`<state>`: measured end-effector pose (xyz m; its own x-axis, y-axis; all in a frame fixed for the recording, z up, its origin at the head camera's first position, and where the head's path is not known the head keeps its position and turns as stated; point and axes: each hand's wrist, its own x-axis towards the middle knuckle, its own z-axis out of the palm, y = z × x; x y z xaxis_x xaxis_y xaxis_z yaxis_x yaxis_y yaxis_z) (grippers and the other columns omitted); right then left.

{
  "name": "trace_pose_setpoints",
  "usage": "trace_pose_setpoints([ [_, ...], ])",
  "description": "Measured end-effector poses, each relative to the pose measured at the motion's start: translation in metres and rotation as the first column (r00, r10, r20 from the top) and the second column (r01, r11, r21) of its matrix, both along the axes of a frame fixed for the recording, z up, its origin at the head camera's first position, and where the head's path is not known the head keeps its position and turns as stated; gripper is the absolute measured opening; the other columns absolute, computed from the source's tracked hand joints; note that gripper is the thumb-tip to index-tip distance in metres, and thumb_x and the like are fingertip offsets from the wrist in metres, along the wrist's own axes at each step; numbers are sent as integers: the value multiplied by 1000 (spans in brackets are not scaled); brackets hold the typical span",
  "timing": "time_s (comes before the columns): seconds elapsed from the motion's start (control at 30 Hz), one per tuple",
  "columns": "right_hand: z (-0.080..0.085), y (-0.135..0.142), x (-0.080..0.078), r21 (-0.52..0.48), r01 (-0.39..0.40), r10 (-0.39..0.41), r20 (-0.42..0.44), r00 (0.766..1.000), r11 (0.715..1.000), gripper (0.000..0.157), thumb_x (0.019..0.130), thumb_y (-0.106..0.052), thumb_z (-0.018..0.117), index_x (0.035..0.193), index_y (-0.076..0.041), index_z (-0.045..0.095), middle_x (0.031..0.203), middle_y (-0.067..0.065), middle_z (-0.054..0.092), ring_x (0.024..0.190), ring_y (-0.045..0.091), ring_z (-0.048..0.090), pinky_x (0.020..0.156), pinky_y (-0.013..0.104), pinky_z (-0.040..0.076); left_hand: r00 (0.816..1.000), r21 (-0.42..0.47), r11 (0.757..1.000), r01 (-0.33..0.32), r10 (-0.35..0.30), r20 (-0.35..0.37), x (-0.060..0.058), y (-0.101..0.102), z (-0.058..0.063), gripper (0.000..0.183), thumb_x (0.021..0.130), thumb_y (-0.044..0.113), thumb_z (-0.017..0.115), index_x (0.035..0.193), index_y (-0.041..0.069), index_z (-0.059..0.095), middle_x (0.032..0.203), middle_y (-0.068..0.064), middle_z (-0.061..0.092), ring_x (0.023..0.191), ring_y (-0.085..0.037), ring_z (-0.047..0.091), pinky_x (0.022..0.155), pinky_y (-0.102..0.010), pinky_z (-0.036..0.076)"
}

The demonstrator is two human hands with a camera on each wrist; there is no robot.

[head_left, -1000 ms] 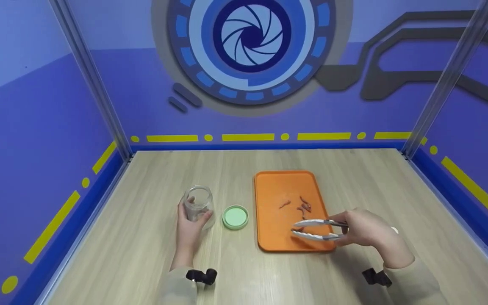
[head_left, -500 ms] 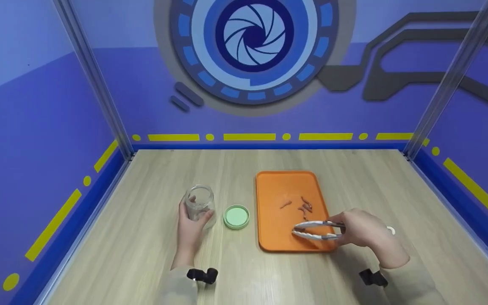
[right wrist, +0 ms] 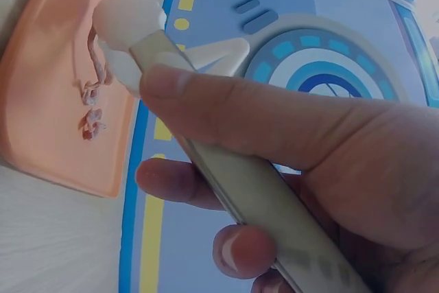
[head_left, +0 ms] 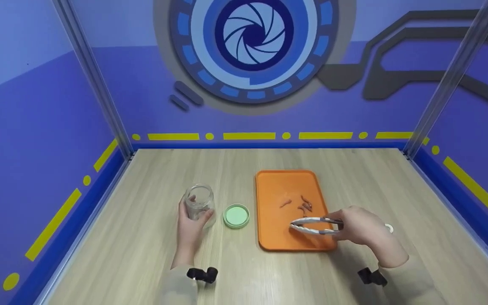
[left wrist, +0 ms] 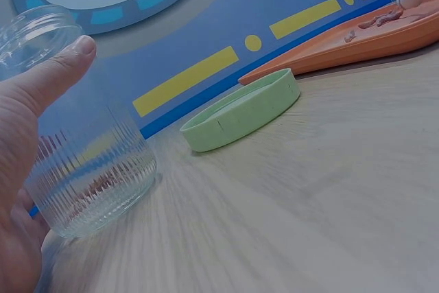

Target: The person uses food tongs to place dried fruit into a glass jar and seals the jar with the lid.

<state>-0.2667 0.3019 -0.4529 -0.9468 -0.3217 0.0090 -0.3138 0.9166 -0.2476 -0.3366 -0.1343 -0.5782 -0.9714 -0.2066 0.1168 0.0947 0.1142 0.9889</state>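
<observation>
So the left hand [head_left: 189,231] has its thumb and fingers wrapped around a clear glass jar [head_left: 199,207] over on the left, mouth up and no lid on it. Ribbed glass on the lower part, and there's something reddish-brown showing through, but I honestly can't tell if that's inside or behind. Just right of the jar, a pale green lid [head_left: 236,216] is lying on the wooden table [head_left: 151,182], not touching the jar or the orange tray [head_left: 275,186] further right. The right hand [head_left: 362,226] has its thumb and fingers closed around the handle of some tongs [head_left: 311,220], coming in over the tray's right edge, with the pale tips above the near half of the tray. Those tips are nearly together; whether there's a bit pinched between them, can't tell. A few skinny brownish strips [head_left: 306,206] are on the tray, mostly in a little cluster toward its right side just beyond the tongs, plus one off by itself to the left of that. Both wrists have black cameras [head_left: 202,275] on them, and the far wall [head_left: 254,120] is blue-purple with yellow dashes along the bottom.
</observation>
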Motion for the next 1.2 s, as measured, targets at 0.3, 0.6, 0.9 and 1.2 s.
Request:
trace_pose_setpoints([
  [0.3, 11, -13, -1, -67, 28, -25, 45, 999, 997, 42, 77, -16, 90, 116, -11, 78, 81, -4, 71, 68, 9, 56, 58, 26, 48, 1000, 11, 1000, 1, -1, -8, -1, 0, 1, 98, 83, 37, 86, 160, 24, 27, 165, -8, 37, 156, -34, 30, 132, -54, 19],
  [0.6, 23, -27, -2, -79, -3, 3, -6, 1000, 997, 46, 79, -17, 89, 123, -12, 76, 85, -2, 73, 66, 6, 55, 54, 22, 46, 1000, 0, 1000, -6, 6, -3, -2, 0, 0, 99, 83, 39, 86, 160, 24, 26, 165, -6, 37, 156, -33, 31, 131, -55, 20],
  [0.9, 37, -50, -7, -55, -36, 32, -76, 997, 998, 54, 79, -21, 89, 131, -20, 72, 91, -6, 76, 67, 6, 57, 52, 21, 47, 1000, 18, 1000, -4, 4, -2, -3, 0, -1, 99, 83, 39, 87, 160, 23, 27, 165, -7, 37, 157, -32, 29, 132, -53, 17],
  [1.2, 44, -78, -26, -72, -105, 93, -148, 985, 992, 53, 79, -22, 90, 130, -22, 73, 87, -4, 76, 68, 5, 62, 53, 22, 49, 1000, 23, 1000, 1, -1, -16, -2, 1, -1, 97, 83, 36, 87, 159, 24, 28, 165, -8, 37, 157, -33, 29, 132, -54, 19],
])
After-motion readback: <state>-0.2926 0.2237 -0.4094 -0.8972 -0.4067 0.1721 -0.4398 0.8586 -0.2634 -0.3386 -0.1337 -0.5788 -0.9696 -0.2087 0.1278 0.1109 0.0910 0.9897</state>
